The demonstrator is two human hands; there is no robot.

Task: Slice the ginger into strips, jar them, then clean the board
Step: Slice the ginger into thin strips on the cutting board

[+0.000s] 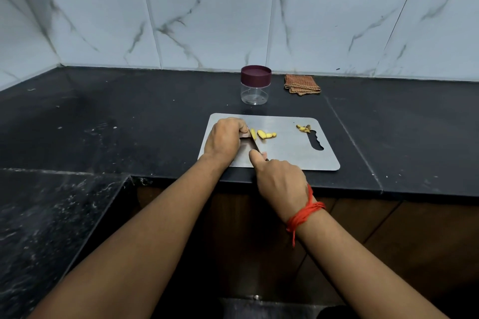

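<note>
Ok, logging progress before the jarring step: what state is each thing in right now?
Clear plastic jar with maroon lid: closed, empty.
Steel cutting board: flat on counter.
Yellow ginger pieces: partly sliced, on board.
Kitchen knife: gripped by right hand, blade on board.
Left hand: holds ginger by blade.
Checked brown cloth: folded.

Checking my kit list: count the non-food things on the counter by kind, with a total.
Jar: 1
Cloth: 1
Board: 1
Knife: 1
Total: 4
The ginger on the board is left out.
</note>
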